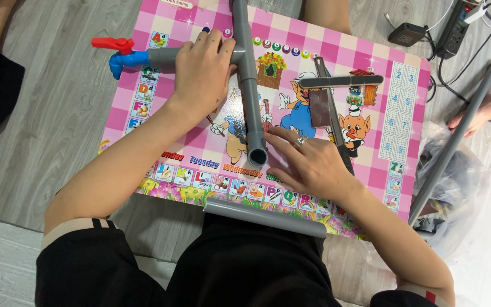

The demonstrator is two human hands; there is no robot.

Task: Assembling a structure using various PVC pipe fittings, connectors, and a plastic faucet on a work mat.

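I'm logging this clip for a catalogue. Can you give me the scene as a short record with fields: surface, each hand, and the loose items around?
surface: pink checked children's table with cartoon pictures, on a grey wood-look floor
left hand: left hand pressed on the tee joint of the grey pipe assembly
pipe end: blue tap with red handle on the left branch
right hand: right hand flat on the table beside the pipe's open end, ring on one finger
loose items: short grey pipe at the near edge; hacksaw on the table; long grey pipe at right
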